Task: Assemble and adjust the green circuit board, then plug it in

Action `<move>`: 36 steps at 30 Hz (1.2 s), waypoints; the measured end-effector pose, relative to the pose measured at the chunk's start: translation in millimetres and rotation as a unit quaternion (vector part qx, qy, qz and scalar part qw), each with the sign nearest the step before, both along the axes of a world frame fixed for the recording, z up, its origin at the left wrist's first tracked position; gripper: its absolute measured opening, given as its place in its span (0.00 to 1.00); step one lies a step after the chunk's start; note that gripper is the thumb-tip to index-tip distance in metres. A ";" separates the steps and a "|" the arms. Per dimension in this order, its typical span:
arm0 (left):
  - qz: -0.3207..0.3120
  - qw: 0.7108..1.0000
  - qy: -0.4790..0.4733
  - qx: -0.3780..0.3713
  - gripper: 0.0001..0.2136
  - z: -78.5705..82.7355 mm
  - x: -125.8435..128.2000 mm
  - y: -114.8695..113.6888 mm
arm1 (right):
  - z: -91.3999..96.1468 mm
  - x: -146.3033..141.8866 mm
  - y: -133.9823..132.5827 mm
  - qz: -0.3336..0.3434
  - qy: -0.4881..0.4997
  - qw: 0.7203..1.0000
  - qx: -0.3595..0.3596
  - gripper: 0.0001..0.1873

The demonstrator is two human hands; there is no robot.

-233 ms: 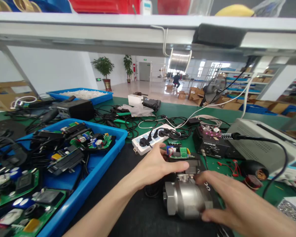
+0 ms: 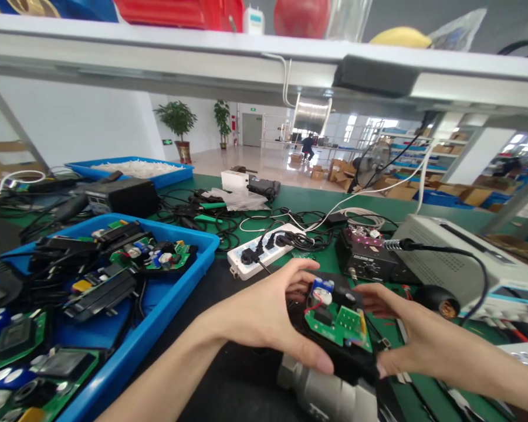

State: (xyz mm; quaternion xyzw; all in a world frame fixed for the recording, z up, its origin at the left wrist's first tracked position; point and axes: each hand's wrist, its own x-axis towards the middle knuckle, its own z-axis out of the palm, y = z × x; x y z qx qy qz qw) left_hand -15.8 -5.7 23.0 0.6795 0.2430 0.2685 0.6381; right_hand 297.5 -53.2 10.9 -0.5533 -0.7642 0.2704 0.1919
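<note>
While base [image 2: 356,363] is black, circuit board [image 2: 332,333] green.

- My left hand [image 2: 281,313]: fingers partly out of sight behind the black housing [image 2: 354,358] I'm gripping; far contact not visible.
- My right hand [image 2: 407,331]: some fingers overlap behind each other, exact hold at the far corner unclear.
- Housing's underside hidden; can't tell if it touches the metal valve body [image 2: 334,398], which runs off the bottom edge.
- Both my forearms cut off: left at bottom, right at right edge.
- Blue tray [image 2: 182,284]: left and bottom cropped.
- Black soldering station [image 2: 369,261]: lettering too small to read.
- Distant person [image 2: 308,146]: too small to make out.
</note>
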 end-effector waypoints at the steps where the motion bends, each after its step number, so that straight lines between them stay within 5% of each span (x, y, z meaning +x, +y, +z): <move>1: -0.035 0.999 -0.006 -0.001 0.57 1.7 -3.2 1.1 | -0.6 -1.8 1.1 0.015 0.033 0.999 -0.030 0.56; 5: -0.071 0.995 -0.026 -0.063 0.55 2.2 -13.4 9.0 | 0.6 -18.3 0.0 0.088 0.149 0.981 -0.088 0.70; 9: -0.005 0.996 -0.007 -0.090 0.38 1.4 -17.0 14.9 | 2.4 -34.5 -4.6 0.100 0.197 0.970 -0.098 0.66; 14: 0.035 0.999 0.030 -0.014 0.23 4.8 -18.0 16.4 | 0.9 -53.1 -6.2 0.052 0.335 0.933 -0.122 0.57; 20: 0.065 0.997 0.036 0.011 0.49 -6.3 -11.9 19.2 | -2.8 -73.3 1.8 -0.052 0.458 0.875 -0.149 0.43; 29: 0.106 0.992 0.074 0.009 0.43 -9.3 0.2 9.5 | 9.0 -70.9 0.0 -0.059 0.397 0.902 -0.160 0.37; 34: 0.131 0.987 0.089 0.032 0.46 -7.4 7.3 4.0 | 15.2 -51.3 -0.1 -0.060 0.308 0.937 -0.150 0.58; 36: 0.140 0.983 0.102 0.056 0.47 -5.1 10.2 0.9 | 22.7 -40.7 -1.8 -0.059 0.290 0.950 -0.100 0.56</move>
